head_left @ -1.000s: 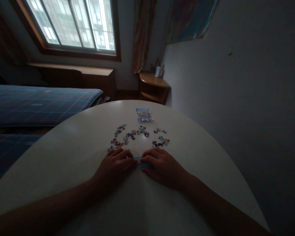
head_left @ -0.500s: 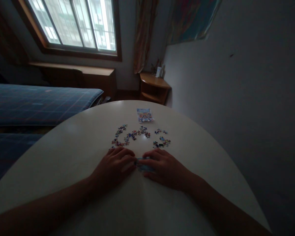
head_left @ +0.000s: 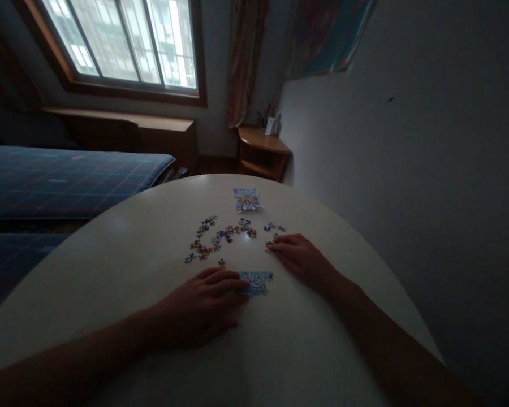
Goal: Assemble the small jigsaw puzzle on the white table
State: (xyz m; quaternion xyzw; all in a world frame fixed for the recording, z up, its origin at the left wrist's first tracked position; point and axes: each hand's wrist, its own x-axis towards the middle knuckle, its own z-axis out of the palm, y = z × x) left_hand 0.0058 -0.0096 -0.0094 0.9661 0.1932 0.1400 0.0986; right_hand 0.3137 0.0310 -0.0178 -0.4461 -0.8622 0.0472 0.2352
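My left hand [head_left: 206,302] lies flat with its fingers stretched over the left end of a joined blue jigsaw section [head_left: 257,281]. The right side of that section shows, with a pale swirling print. My right hand [head_left: 303,257] reaches over the loose pieces on the right, its fingers extended and the fingertips at a puzzle piece [head_left: 269,246]. It covers most of that cluster. Loose jigsaw pieces [head_left: 201,249] lie in a curved band beyond my left hand, and a single piece [head_left: 221,263] sits just past its knuckles.
All this is on a round white table [head_left: 136,243]. A colourful picture packet [head_left: 246,200] lies near the far edge. Beyond are a plaid mattress [head_left: 68,178] on the left, a wooden corner shelf [head_left: 265,141] and a wall on the right.
My right hand has left the joined section and moved forward and right to the loose pieces, uncovering the section. My left hand has shifted slightly right, onto the section.
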